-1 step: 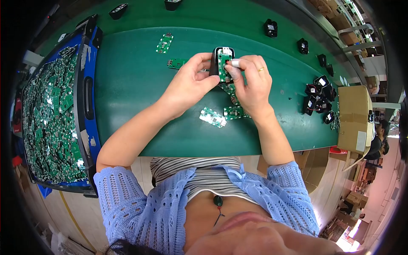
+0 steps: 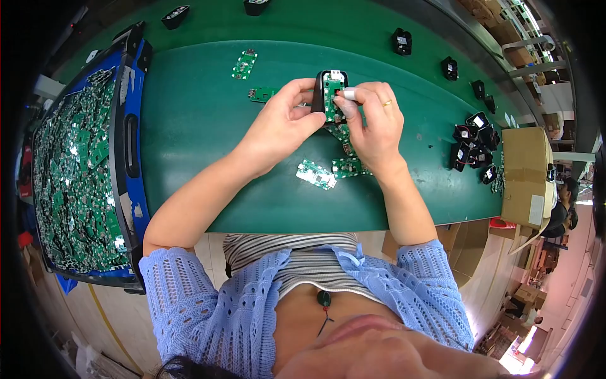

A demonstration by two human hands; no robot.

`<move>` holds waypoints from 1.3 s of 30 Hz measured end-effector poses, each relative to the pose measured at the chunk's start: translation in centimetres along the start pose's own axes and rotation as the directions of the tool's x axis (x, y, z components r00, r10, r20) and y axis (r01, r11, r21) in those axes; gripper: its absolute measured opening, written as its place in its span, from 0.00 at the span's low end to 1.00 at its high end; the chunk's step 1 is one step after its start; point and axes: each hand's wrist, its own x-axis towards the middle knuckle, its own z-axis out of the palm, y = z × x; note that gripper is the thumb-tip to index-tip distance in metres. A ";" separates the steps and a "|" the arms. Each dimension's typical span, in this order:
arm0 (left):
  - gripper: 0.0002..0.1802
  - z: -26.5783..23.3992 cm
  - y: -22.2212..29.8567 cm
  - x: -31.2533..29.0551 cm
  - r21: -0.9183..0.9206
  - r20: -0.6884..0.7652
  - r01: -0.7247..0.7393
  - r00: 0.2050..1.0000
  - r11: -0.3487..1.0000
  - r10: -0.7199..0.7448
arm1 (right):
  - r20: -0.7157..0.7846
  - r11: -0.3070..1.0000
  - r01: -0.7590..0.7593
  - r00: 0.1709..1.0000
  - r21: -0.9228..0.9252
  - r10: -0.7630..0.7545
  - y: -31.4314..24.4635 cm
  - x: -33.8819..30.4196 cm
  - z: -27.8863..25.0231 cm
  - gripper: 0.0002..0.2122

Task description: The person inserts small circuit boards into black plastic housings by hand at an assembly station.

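A black plastic housing [image 2: 317, 101] is held upright over the table by my left hand [image 2: 281, 123], its fingers wrapped behind and the thumb on the lower front edge. A green circuit board [image 2: 330, 104] with a silver USB port at its top sits in the housing's open face. My right hand [image 2: 379, 123], with white covers on thumb and index finger, pinches at the board's right side. A small red bit shows beside those fingertips; what they grip is hidden. Below, several loose circuit boards [image 2: 317, 174] lie on the table, some partly behind my right hand.
Two more boards [image 2: 245, 64] lie farther left. A blue crate [image 2: 140, 183] heaped with circuit boards stands at the left. Black housings [image 2: 464, 155], some with red wires, cluster at right beside a cardboard box [image 2: 524, 177]. Several housings [image 2: 402, 42] stand along the green strip beyond the table [image 2: 265, 202].
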 end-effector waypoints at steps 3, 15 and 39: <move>0.25 0.0 0.0 -0.2 -0.021 0.013 -0.008 1.000 1.000 0.008 | 0.002 1.000 0.010 1.000 -0.002 -0.010 0.0 0.0 0.0 0.07; 0.14 0.0 -1.1 0.7 0.080 -0.129 -0.149 0.979 0.986 0.158 | 0.077 0.994 0.094 0.993 -0.052 -0.090 -0.6 0.0 -0.1 0.10; 0.10 -0.3 -1.9 0.8 0.274 -0.140 -0.289 0.932 0.918 0.335 | 0.570 0.107 -0.729 0.610 0.676 0.551 -2.1 -0.9 0.8 0.14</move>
